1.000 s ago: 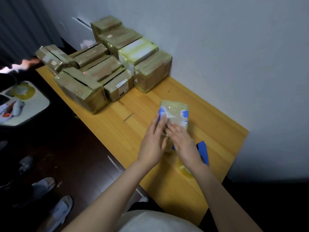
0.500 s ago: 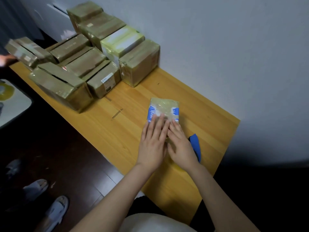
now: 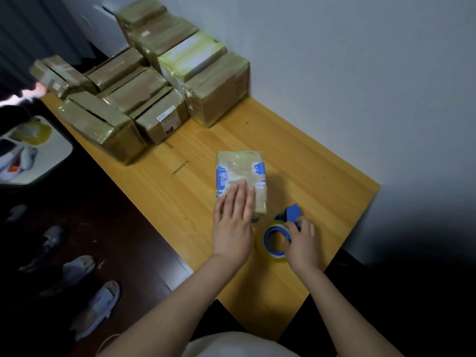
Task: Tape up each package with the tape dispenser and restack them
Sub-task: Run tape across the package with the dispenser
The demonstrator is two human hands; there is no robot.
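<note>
A small blue-and-white package [image 3: 240,171], wrapped in clear tape, lies flat on the wooden table [image 3: 322,176]. My left hand [image 3: 233,215] presses on its near end with straight fingers. To its right lies a blue tape dispenser [image 3: 279,234] with a roll of clear tape. My right hand [image 3: 301,243] grips the dispenser at its right side, fingers curled round the frame. A stack of several taped brown boxes [image 3: 154,81] fills the far left of the table.
A grey wall [image 3: 360,73] runs along the table's right edge. Another person's hand [image 3: 33,90] touches a box at the far left. A white tray [image 3: 28,150] and feet in slippers [image 3: 85,287] are on the dark floor to the left.
My right hand left the package and took hold of the tape dispenser. My left hand stayed flat on the package. The camera view shifted slightly.
</note>
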